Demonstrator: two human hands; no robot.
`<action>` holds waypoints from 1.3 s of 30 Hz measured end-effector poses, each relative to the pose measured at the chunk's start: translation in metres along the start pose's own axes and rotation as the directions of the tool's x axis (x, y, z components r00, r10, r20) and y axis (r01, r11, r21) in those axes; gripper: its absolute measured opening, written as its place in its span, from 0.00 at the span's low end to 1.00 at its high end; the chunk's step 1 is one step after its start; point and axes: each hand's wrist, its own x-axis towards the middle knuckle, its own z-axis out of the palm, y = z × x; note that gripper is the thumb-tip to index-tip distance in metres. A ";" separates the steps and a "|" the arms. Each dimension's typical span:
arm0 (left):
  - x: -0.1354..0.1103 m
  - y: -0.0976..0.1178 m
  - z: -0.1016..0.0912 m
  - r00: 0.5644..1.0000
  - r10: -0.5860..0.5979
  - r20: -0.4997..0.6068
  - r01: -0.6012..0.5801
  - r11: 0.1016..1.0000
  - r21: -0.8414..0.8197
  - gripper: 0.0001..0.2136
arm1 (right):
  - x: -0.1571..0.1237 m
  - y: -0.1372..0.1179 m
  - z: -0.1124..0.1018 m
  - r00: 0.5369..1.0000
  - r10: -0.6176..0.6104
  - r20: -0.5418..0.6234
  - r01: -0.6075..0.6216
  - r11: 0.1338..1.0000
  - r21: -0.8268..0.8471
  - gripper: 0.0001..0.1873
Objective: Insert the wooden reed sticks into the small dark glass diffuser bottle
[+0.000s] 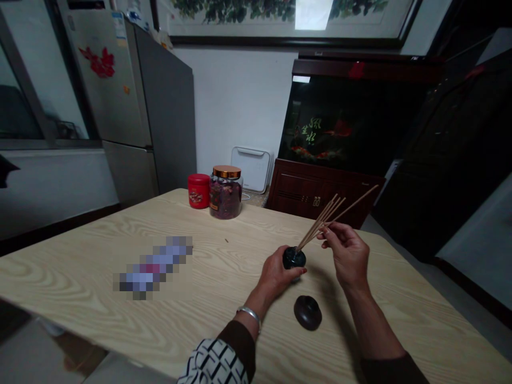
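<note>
A small, round, dark glossy jar is on the wooden table, with the fingers and thumb of my left hand wrapped around it. Several thin tan incense sticks stand in its mouth, leaning to the upper right. To the right of the jar, my right hand pinches one longer incense stick between thumb and fingers; it slants up and away from the bunch. A round dark brown lid-like piece with a hollow in its top lies on the table, below the jar and between my forearms.
A blurred-out bluish package lies on the left of the table. Toward the far edge stand a red canister and a clear jar of dried petals. A short stick fragment lies mid-table. Beyond are a fridge and a fish tank.
</note>
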 end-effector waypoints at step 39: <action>-0.002 -0.021 0.000 0.997 0.071 0.003 -0.071 0.996 0.057 0.43 | -0.033 0.098 -0.005 0.843 0.274 0.463 -0.142 0.944 -0.298 0.31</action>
